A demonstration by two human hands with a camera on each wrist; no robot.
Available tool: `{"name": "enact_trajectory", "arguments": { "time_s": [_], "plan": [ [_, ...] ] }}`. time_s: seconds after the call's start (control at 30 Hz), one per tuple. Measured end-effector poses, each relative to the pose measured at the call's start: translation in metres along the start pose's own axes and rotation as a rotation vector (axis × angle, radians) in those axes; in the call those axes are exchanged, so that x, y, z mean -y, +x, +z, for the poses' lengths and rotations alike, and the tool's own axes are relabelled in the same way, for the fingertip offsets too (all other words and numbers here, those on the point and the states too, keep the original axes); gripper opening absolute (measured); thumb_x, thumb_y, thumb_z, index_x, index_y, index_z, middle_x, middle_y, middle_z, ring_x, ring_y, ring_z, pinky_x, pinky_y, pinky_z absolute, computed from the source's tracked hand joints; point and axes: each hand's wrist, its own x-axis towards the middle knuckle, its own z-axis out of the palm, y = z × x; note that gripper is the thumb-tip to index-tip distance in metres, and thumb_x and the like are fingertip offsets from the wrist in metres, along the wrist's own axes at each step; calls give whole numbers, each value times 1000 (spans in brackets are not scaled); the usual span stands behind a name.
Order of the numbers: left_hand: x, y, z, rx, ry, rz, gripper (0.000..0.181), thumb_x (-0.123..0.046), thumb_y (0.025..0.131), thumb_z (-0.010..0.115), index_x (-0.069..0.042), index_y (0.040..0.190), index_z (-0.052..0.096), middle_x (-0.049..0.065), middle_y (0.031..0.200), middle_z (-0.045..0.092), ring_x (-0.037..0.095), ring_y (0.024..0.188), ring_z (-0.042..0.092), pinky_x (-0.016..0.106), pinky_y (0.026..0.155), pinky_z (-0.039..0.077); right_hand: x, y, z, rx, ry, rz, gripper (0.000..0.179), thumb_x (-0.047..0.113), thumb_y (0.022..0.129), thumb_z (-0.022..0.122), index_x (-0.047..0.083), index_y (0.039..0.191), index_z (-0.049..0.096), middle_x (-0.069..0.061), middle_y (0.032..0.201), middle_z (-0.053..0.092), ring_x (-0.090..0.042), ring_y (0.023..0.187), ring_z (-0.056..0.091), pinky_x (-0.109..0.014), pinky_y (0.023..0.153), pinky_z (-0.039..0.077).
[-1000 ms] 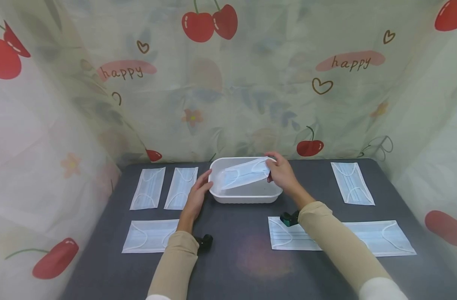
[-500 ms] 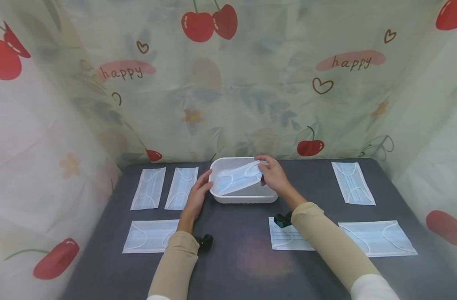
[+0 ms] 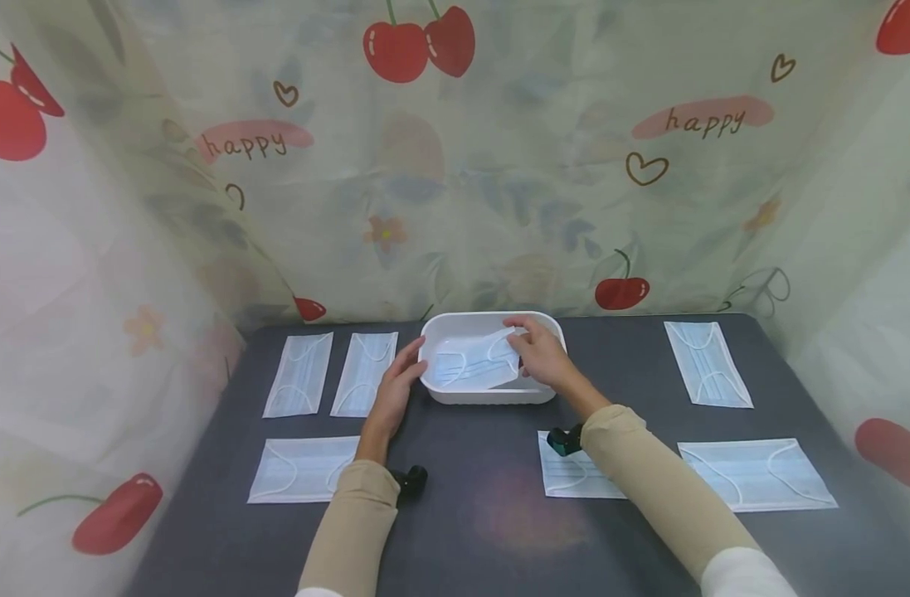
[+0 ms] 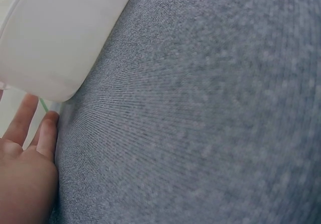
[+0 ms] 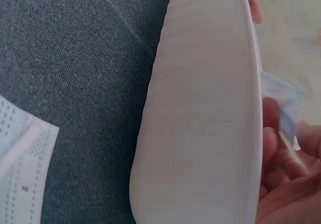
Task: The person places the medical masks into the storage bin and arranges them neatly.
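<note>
A white plastic basin (image 3: pixel 492 397) stands at the back middle of the dark table. In it a pale blue face mask (image 3: pixel 469 366) lies slanted, its ear loops showing. My right hand (image 3: pixel 546 358) reaches over the basin's right side and pinches the mask's right end. The right wrist view shows that end of the mask (image 5: pixel 287 103) between curled fingers and the thumb, beyond the basin wall (image 5: pixel 200 108). My left hand (image 3: pixel 390 400) touches the basin's left side with nearly straight fingers. In the left wrist view, its fingers (image 4: pixel 47 136) extend beside the basin's corner.
Face masks lie flat on the table: two upright ones at back left, one mask (image 3: pixel 302 470) at front left, one mask (image 3: pixel 708 365) at back right. Two more lie at front right, one mask (image 3: pixel 574 474) partly under the right forearm. A printed curtain (image 3: pixel 455 207) encloses the table.
My right hand has moved left and lowered the mask into the basin, where it now lies flatter. The left hand has stayed at the basin's left side.
</note>
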Motion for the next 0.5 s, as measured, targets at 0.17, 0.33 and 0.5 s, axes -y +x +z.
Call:
{"name": "enact_trajectory", "arguments": {
  "time_s": [0.17, 0.33, 0.5],
  "plan": [
    [1, 1, -1, 4, -9, -1, 47, -24, 103, 56, -28, 150, 51, 5, 162, 43, 25, 154, 34, 50, 129, 19, 1, -2, -1, 45, -110, -12, 49, 25, 107, 53, 10, 152, 43, -23, 125, 63, -27, 77, 61, -36, 69, 55],
    [3, 1, -2, 6, -2, 4, 48, -25, 103, 56, -27, 151, 50, 6, 162, 43, 26, 155, 33, 51, 129, 19, 2, -4, -2, 66, -228, -38, 60, 31, 105, 57, 7, 156, 38, -21, 151, 51, -38, 128, 57, -53, 107, 49],
    [2, 1, 0, -2, -3, 14, 48, -24, 103, 56, -26, 151, 51, 8, 161, 44, 27, 153, 36, 51, 128, 22, 3, -6, -4, 76, -251, -79, 68, 29, 101, 64, 5, 157, 36, -20, 161, 41, -43, 138, 53, -54, 115, 44]
  ]
}}
